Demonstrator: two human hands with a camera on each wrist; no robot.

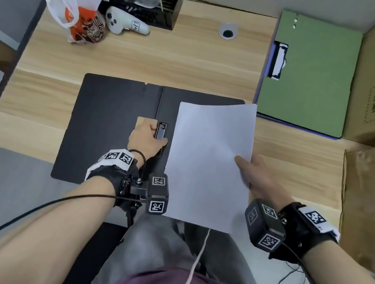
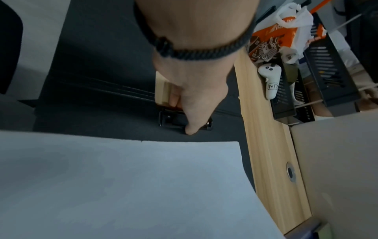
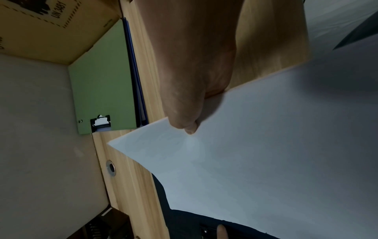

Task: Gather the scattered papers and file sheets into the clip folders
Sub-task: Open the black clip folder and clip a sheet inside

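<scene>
White paper sheet (image 1: 210, 160) pinched by right hand (image 1: 256, 174); left hand (image 1: 147, 139) grips black folder's (image 1: 109, 129) clip lever (image 1: 160, 131).

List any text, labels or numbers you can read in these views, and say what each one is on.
"UN 3481": printed on the cardboard box beside the green folder.
"To17", handwritten and uncertain: on the grip of the white controller.
Print on the orange-and-white plastic bag: too blurred to read.
Vertical text beside the black logo on that box, in the head view: too blurred.
White paper: no visible text.
</scene>
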